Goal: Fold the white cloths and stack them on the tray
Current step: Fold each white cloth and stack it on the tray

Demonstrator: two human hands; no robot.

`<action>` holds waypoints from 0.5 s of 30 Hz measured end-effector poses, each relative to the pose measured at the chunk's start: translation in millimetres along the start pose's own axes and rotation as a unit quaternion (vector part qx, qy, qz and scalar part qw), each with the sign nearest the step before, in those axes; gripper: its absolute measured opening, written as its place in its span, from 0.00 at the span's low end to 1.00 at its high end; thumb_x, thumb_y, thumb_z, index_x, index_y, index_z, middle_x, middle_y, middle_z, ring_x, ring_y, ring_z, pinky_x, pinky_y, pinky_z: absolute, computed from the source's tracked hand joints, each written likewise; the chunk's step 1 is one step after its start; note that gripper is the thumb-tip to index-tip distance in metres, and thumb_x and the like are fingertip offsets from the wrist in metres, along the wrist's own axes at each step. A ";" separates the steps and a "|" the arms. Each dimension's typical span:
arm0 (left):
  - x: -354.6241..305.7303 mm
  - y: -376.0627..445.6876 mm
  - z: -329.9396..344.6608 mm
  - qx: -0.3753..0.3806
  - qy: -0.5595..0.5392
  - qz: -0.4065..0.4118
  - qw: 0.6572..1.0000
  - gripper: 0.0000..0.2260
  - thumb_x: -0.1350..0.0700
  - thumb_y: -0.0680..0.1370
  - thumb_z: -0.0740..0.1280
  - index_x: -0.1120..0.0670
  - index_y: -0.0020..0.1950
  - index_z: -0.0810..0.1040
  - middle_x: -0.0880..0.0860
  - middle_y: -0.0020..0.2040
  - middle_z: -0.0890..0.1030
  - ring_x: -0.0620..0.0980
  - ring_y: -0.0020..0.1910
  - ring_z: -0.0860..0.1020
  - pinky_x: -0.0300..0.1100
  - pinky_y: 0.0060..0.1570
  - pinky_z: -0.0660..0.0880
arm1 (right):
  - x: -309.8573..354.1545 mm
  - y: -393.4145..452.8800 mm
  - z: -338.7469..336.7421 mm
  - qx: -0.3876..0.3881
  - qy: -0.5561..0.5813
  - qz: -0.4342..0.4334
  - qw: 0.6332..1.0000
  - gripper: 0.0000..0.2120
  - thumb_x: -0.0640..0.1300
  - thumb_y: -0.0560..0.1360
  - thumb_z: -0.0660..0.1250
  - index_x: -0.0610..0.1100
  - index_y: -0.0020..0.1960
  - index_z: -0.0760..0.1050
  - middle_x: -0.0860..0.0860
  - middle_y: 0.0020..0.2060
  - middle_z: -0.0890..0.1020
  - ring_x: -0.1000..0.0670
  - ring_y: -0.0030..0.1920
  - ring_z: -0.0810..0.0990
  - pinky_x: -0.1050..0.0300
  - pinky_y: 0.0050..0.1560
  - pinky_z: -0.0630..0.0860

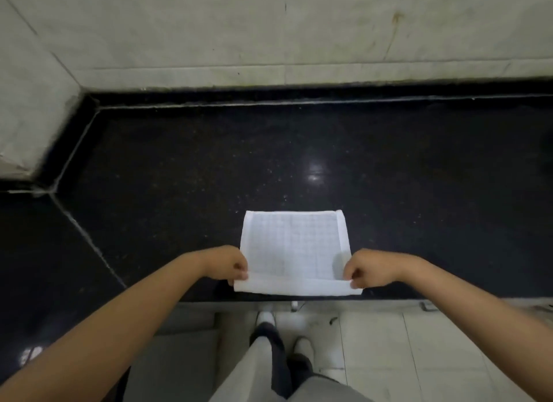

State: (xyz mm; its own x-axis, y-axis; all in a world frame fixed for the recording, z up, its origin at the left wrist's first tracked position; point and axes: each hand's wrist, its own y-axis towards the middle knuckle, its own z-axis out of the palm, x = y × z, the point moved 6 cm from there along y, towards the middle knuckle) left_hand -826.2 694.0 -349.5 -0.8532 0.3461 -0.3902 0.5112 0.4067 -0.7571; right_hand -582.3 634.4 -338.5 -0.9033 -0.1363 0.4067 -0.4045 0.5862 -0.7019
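- White cloth lies flat on the black counter, at the near edge.
- Left hand fingers pinch its near-left corner.
- Right hand fingers pinch the near-right corner.

Cloth on counter near edge, between both hands' grips

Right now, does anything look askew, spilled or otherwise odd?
Nothing spilled or damaged. The white cloth lies flat on the black counter, both hands pinching its near corners. One oddity: no tray is in view.
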 end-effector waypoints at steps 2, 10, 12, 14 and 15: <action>2.8 8.8 -7.9 0.004 0.010 0.005 1.000 0.12 0.54 0.80 0.61 0.61 0.52 0.80 0.52 0.44 0.80 0.45 0.44 0.75 0.38 0.50 0.72 | -4.6 9.7 -8.4 -0.014 0.035 0.013 0.999 0.07 0.39 0.75 0.62 0.42 0.44 0.79 0.53 0.38 0.76 0.54 0.40 0.73 0.65 0.43 0.68; 22.7 44.6 -81.3 -0.270 -0.046 -0.003 0.962 0.09 0.57 0.79 0.62 0.56 0.56 0.77 0.53 0.51 0.79 0.48 0.47 0.75 0.41 0.51 0.72 | -40.2 31.3 -72.5 -0.318 0.140 0.141 0.927 0.11 0.36 0.75 0.61 0.37 0.53 0.79 0.43 0.51 0.83 0.44 0.52 0.80 0.55 0.51 0.74; 25.3 54.8 -86.4 -0.302 -0.036 -0.018 0.952 0.08 0.56 0.79 0.61 0.57 0.53 0.76 0.54 0.51 0.79 0.50 0.48 0.76 0.41 0.47 0.72 | -44.9 39.9 -72.4 -0.339 0.150 0.185 0.910 0.11 0.37 0.76 0.61 0.39 0.55 0.78 0.44 0.53 0.82 0.45 0.53 0.79 0.56 0.50 0.74; 26.2 62.3 -87.8 -0.324 -0.015 -0.021 0.946 0.08 0.56 0.79 0.61 0.58 0.51 0.77 0.55 0.51 0.78 0.51 0.48 0.76 0.41 0.45 0.70 | -46.5 48.3 -70.3 -0.335 0.124 0.207 0.911 0.10 0.38 0.76 0.60 0.38 0.54 0.78 0.42 0.53 0.80 0.44 0.53 0.78 0.54 0.50 0.74; 26.2 63.5 -88.4 -0.334 -0.005 -0.019 0.942 0.08 0.56 0.79 0.61 0.58 0.51 0.77 0.54 0.52 0.78 0.51 0.50 0.76 0.41 0.46 0.70 | -46.8 50.0 -70.1 -0.342 0.107 0.210 0.910 0.10 0.38 0.76 0.60 0.37 0.54 0.78 0.42 0.53 0.79 0.43 0.53 0.78 0.53 0.51 0.74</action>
State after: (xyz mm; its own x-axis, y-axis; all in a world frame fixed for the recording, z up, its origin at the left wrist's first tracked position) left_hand -806.9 803.7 -361.5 -0.8715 0.3137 -0.3769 0.4283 0.8612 -0.2736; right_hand -550.2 726.1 -351.6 -0.8793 0.3307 0.3428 0.2201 0.9203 -0.3234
